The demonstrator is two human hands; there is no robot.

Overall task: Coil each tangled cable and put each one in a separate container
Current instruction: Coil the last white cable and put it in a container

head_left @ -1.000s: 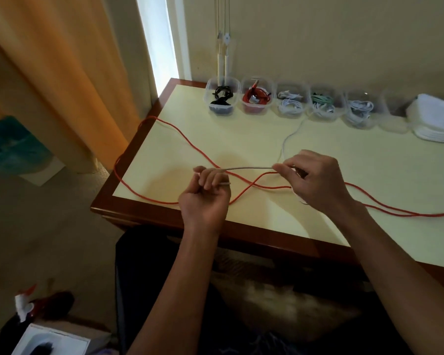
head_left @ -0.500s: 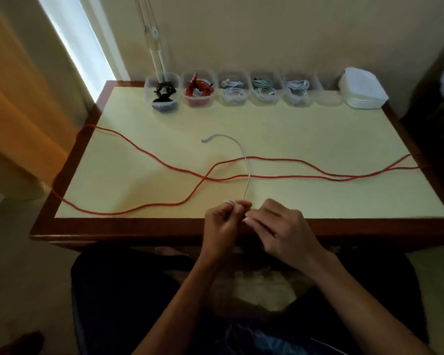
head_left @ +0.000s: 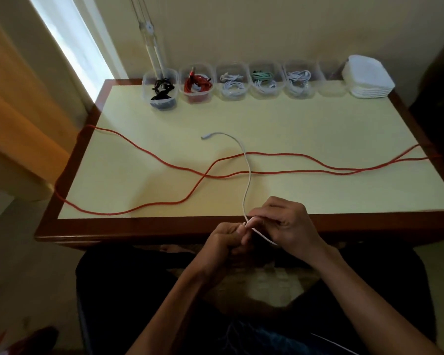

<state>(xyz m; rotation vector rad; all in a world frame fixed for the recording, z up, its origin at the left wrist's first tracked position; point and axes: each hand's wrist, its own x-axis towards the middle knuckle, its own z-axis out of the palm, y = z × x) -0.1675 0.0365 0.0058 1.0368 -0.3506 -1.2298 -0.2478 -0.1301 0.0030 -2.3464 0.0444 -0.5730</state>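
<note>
Here the white cable (head_left: 247, 175) runs from both hands (head_left: 260, 230).

Daylight enters through the window strip (head_left: 69, 39) at upper left, the brightest, nearly blown-out zone. The pale surface (head_left: 305, 119) before me is evenly lit; soft shadow pools near its centre. My lap and forearms below the near edge are dim and murky. Wide-angle distortion bows the surface's edges. My fingers (head_left: 254, 221) look slightly soft; the corners darken.
</note>
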